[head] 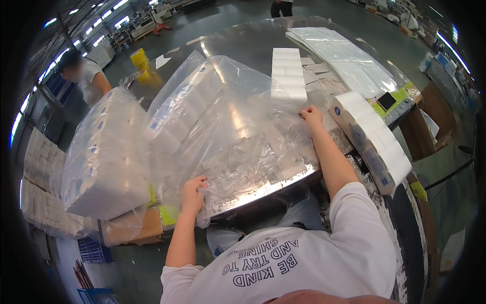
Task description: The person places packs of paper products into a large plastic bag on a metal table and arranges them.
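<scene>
A large clear plastic bag (228, 102) lies spread over the metal-topped table (258, 167) before me. Through its film shows a long pack of white paper rolls (182, 102), on the bag's left side. My right hand (313, 118) pinches the bag's right edge. At the table's front edge my left hand (193, 195) grips gathered film of the same bag. A row of white rolls (287, 72) stands beyond my right hand, its near end partly behind the film. To the right of my right forearm rests another long wrapped pack of rolls (370, 140), set at a slant.
A tall bagged stack of roll packs (110, 159) stands at the left. Flat plastic bags (338, 57) are piled at the back right, near a dark phone-like device (386, 101). Yellow tape rolls (139, 59) sit far left, close to another person (89, 81). Cardboard boxes flank the table.
</scene>
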Action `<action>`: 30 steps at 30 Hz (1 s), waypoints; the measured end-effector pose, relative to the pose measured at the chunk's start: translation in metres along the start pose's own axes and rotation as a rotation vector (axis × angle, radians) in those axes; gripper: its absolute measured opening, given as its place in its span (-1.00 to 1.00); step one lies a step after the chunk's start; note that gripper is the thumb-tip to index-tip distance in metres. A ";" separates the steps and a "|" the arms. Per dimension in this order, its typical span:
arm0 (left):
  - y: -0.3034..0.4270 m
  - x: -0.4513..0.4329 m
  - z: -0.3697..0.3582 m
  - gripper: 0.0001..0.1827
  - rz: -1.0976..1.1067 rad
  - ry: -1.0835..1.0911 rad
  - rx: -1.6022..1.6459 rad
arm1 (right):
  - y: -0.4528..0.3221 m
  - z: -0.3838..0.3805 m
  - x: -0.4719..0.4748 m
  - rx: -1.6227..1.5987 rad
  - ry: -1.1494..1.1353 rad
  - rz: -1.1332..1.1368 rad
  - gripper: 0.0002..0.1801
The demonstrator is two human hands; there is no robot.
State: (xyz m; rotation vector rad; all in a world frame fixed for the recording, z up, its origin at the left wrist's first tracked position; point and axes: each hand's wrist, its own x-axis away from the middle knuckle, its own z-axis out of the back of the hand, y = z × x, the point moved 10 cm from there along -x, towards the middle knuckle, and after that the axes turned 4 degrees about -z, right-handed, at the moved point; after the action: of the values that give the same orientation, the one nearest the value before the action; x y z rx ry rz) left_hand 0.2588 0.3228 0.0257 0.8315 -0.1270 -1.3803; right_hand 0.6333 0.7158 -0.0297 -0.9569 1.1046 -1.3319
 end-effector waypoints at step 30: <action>0.031 0.018 0.006 -0.63 0.085 -0.287 -0.167 | -0.070 0.068 0.292 -0.947 -0.667 -0.462 -0.10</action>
State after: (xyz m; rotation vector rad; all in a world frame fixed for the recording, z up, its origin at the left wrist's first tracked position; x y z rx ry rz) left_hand 0.2846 0.3033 0.0412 0.4811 -0.2622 -1.4029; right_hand 0.6619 0.4165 0.0376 -2.2622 0.9847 -0.6465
